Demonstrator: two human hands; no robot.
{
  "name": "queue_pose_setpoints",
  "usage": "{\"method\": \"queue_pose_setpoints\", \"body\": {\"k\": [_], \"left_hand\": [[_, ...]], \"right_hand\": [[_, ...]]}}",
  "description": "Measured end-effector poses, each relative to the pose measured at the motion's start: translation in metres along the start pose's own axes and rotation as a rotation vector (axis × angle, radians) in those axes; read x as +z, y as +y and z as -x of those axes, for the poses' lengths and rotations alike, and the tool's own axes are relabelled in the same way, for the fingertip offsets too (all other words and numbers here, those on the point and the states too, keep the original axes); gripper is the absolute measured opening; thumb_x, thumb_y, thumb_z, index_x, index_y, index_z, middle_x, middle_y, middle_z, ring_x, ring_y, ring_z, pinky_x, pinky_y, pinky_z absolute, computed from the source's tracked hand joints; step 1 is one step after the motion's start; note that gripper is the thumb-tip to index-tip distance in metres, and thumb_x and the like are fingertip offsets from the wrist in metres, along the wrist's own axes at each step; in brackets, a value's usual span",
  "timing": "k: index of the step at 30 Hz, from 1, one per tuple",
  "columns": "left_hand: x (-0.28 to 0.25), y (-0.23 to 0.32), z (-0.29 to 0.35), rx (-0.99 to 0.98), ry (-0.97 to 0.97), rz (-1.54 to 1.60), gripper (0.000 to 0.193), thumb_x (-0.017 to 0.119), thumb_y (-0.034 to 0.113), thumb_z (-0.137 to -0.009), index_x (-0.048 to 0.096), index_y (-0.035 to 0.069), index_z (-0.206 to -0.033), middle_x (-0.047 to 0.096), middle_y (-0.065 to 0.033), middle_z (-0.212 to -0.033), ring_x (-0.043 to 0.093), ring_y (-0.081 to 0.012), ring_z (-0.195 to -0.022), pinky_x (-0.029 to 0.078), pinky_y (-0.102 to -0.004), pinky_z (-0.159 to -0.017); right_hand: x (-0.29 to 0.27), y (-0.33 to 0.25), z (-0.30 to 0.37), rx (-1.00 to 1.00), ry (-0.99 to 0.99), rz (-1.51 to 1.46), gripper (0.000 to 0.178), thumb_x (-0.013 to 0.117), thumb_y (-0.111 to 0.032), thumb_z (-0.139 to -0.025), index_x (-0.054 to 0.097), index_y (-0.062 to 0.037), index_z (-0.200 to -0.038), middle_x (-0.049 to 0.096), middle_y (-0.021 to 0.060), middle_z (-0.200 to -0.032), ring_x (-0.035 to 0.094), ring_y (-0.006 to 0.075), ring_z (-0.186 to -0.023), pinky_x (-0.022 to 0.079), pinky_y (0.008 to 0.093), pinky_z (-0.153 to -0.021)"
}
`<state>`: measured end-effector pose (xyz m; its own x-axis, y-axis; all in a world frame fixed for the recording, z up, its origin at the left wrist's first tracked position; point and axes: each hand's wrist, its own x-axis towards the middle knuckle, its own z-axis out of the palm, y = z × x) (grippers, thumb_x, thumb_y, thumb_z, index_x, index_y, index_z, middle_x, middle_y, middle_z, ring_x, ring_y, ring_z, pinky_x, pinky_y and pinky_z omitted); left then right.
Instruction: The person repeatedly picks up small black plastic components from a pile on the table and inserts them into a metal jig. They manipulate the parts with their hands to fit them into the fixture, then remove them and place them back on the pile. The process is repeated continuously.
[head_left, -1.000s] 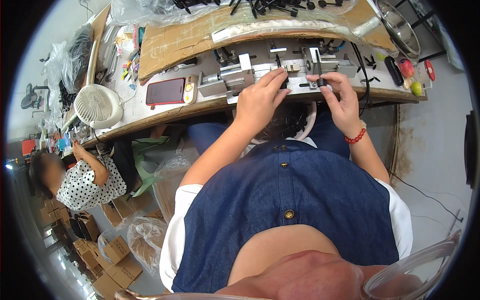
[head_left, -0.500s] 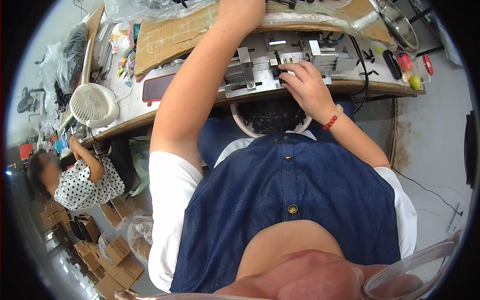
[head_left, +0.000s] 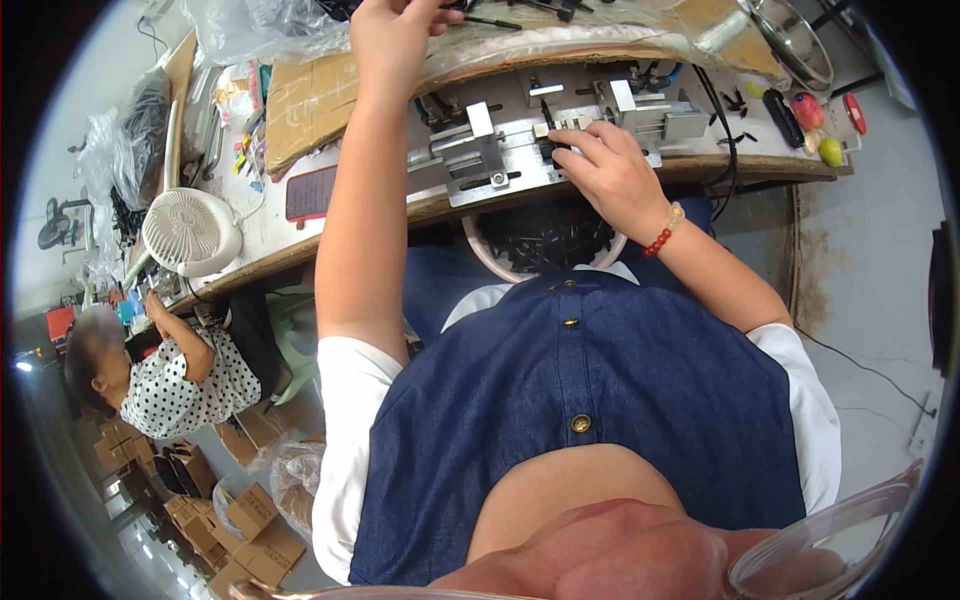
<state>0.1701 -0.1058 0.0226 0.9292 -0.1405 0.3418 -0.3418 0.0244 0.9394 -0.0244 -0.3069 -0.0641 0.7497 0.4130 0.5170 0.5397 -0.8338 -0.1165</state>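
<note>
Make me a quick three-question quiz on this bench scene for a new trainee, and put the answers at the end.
1. Which hand is at the silver metal fixture? A) left only, B) right only, C) both
2. True or false: the round white plastic fan stands to the left of that fixture.
3. What lies in the round, pale-rimmed basket?

Key: 1. B, the right hand. 2. True. 3. Slim black pieces.
</note>
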Motion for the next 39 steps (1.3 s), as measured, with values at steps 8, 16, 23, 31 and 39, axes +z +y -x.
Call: {"method": "queue_pose_setpoints", "body": {"k": [8, 16, 23, 31, 39], "left_hand": [[-0.041, -0.022, -0.016, -0.095, 0.166, 0.488, 0.028, 0.065, 0.023, -0.104, 0.066, 0.008, -0.128, 0.066, -0.0025, -0.100, 0.058, -0.0046, -0.072, 0.045, -0.0153, -0.056], [0.011, 0.024, 0.128, 0.051, -0.113, 0.050, 0.023, 0.076, 0.000, -0.089, 0.077, 0.002, -0.111, 0.073, -0.0079, -0.102, 0.069, -0.0110, -0.062, 0.053, -0.0226, -0.058], [0.035, -0.035, 0.187, 0.274, -0.227, -0.465, 0.029, 0.084, 0.005, -0.083, 0.079, 0.011, -0.111, 0.060, -0.0075, -0.113, 0.066, -0.0102, -0.066, 0.054, -0.0273, -0.063], [0.045, -0.048, 0.184, 0.357, -0.225, -0.624, 0.027, 0.078, 0.012, -0.089, 0.077, 0.012, -0.116, 0.072, -0.0053, -0.128, 0.075, -0.0221, -0.088, 0.061, -0.0313, -0.075], [0.045, -0.043, 0.184, 0.320, -0.246, -0.648, 0.037, 0.077, 0.013, -0.090, 0.072, 0.014, -0.127, 0.070, -0.0045, -0.132, 0.075, -0.0231, -0.094, 0.061, -0.0325, -0.078]], "right_hand": [[-0.025, 0.055, -0.061, -0.039, 0.228, -0.032, 0.022, 0.072, -0.019, -0.094, 0.069, -0.0074, -0.112, 0.069, 0.0035, -0.111, 0.061, 0.0227, -0.101, 0.048, 0.0366, -0.090], [-0.022, 0.114, -0.130, 0.268, 0.007, -0.047, 0.020, 0.071, -0.020, -0.090, 0.068, -0.0009, -0.095, 0.069, 0.0154, -0.086, 0.068, 0.0239, -0.083, 0.054, 0.0350, -0.076], [-0.078, 0.106, -0.121, 0.522, -0.009, -0.626, 0.020, 0.075, -0.021, -0.093, 0.068, -0.0025, -0.091, 0.065, 0.0035, -0.074, 0.060, 0.0109, -0.065, 0.046, 0.0267, -0.059], [-0.063, 0.121, -0.078, 0.693, 0.329, -1.244, 0.018, 0.072, -0.022, -0.100, 0.066, -0.0052, -0.100, 0.064, -0.0002, -0.074, 0.062, 0.0072, -0.062, 0.048, 0.0196, -0.055], [-0.065, 0.082, -0.049, 0.577, 0.335, -1.443, 0.013, 0.065, -0.014, -0.101, 0.066, -0.0041, -0.109, 0.070, 0.0084, -0.093, 0.068, 0.0212, -0.083, 0.055, 0.0328, -0.078]]}}
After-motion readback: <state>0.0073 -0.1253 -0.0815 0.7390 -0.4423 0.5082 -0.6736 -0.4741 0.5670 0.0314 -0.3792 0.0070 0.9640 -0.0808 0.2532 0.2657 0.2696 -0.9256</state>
